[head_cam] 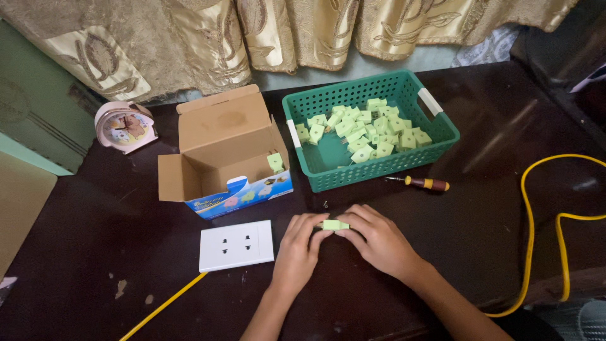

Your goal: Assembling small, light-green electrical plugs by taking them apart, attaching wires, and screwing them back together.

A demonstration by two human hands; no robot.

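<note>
My left hand [295, 248] and my right hand [377, 239] meet low on the dark table [499, 215], both gripping one small light-green plug [334, 224] between the fingertips. Behind them stands a green plastic basket [320, 164] holding several more green plugs [372, 131]. A white socket plate [236, 245] lies flat just left of my left hand, with a yellow cable running from under it toward the front edge.
An open cardboard box [221, 151] with one green plug inside sits left of the basket. A small screwdriver [424, 183] lies before the basket. A pink alarm clock [124, 126] stands far left. A yellow cable [530, 233] loops at right. Curtains hang behind.
</note>
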